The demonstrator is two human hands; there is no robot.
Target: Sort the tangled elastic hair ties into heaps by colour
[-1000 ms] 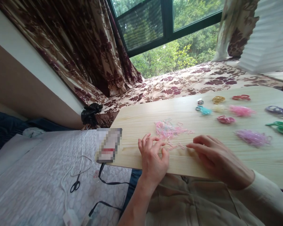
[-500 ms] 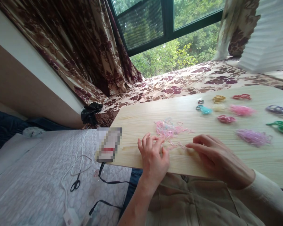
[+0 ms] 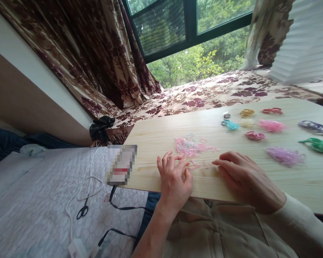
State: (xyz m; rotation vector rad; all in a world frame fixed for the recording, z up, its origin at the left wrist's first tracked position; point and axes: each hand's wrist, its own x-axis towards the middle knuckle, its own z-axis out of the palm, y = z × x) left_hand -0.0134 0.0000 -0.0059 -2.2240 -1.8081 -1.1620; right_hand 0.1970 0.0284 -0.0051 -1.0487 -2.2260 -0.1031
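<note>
A loose pile of thin pink and pale-blue elastic bands (image 3: 187, 146) lies on a pale wooden board (image 3: 150, 161). My left hand (image 3: 175, 177) rests at the near edge of this pile, fingers spread and slightly bent, the fingertips by the bands. To its right, my right hand (image 3: 247, 179) hovers low over the board, palm down. Its index finger reaches left toward a few stray pink bands (image 3: 205, 164), with a small gap between. I see nothing held in either hand. The right thumb and lower fingers are partly hidden.
Pink bands (image 3: 272, 125), purple bands (image 3: 284, 156), turquoise bands (image 3: 232, 125) and larger coloured loops such as a green one (image 3: 317, 144) sit at the right. A blurred-out flat object (image 3: 121, 166) is at the board's left edge. Scissors (image 3: 82, 212) and cables lie on the bed.
My right index finger has drawn back slightly from the stray pink bands. My left hand stays nearly still at the pile. The whole view has shifted a little.
</note>
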